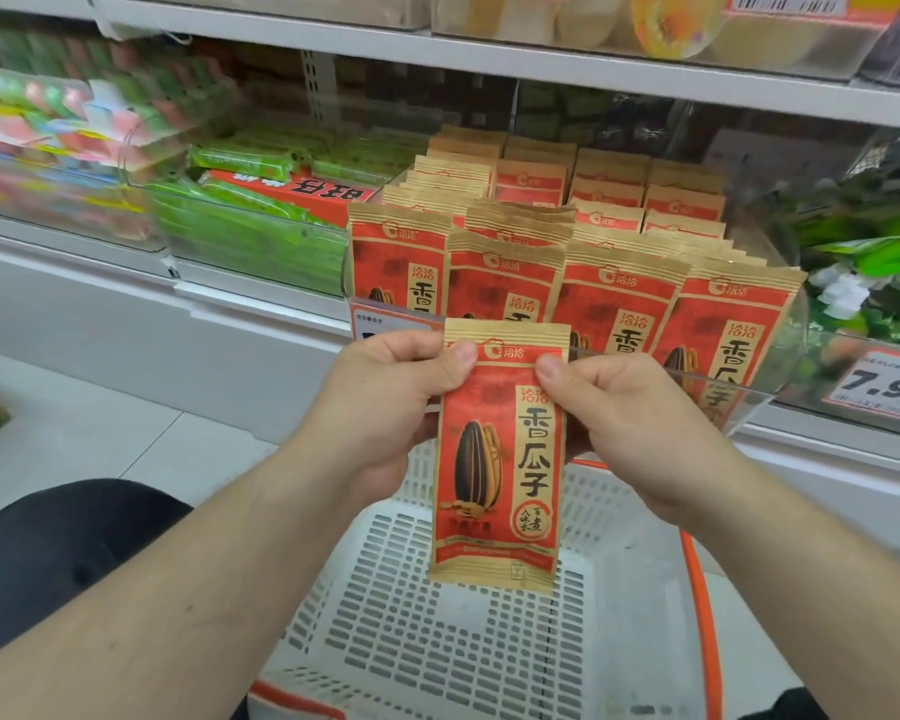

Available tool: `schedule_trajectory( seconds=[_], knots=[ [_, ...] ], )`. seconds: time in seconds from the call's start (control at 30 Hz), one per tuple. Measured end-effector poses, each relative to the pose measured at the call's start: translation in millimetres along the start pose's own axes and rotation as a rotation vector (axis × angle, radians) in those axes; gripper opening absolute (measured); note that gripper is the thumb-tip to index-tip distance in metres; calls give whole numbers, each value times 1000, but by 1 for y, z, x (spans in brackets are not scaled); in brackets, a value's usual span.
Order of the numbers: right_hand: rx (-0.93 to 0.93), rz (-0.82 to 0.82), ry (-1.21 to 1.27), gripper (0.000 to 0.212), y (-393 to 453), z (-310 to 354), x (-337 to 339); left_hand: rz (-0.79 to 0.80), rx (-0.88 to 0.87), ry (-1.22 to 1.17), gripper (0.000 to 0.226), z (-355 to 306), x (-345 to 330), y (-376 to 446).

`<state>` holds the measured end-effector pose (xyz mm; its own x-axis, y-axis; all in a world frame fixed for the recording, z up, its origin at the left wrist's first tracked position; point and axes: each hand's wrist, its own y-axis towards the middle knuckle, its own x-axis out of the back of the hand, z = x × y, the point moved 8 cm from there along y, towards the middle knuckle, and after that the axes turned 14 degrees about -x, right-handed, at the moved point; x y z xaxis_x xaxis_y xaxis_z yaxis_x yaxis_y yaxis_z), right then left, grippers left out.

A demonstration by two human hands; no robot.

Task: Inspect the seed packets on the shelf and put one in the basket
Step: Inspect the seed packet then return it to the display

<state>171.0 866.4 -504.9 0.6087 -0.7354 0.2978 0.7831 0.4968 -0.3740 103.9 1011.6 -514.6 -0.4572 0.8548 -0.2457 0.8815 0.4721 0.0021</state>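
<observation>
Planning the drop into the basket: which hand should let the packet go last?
Probably either: left hand and right hand both pinch the packet top, directly over the basket.

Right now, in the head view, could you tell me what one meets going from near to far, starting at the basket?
White basket → held seed packet, pinched by left hand and right hand → clear shelf bin's front wall → rows of seed packets standing in it.

Bright, even light; edges bowed — left shelf goods (74, 163) blurred
</observation>
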Motion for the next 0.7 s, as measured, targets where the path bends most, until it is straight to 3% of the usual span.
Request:
schedule_trajectory(
  seconds=[0.13, 0.33, 0.7],
  knots=[
    [3, 49, -18, 54, -1, -1, 1, -13, -15, -16, 43, -2, 1, 1],
    [17, 105, -92, 52, -2, -3, -4, -49, -37, -50, 5, -3, 5, 3],
    [34, 128, -158, 50, -4, -3, -10, -109, -54, -71, 13, -2, 11, 6]
  ],
)
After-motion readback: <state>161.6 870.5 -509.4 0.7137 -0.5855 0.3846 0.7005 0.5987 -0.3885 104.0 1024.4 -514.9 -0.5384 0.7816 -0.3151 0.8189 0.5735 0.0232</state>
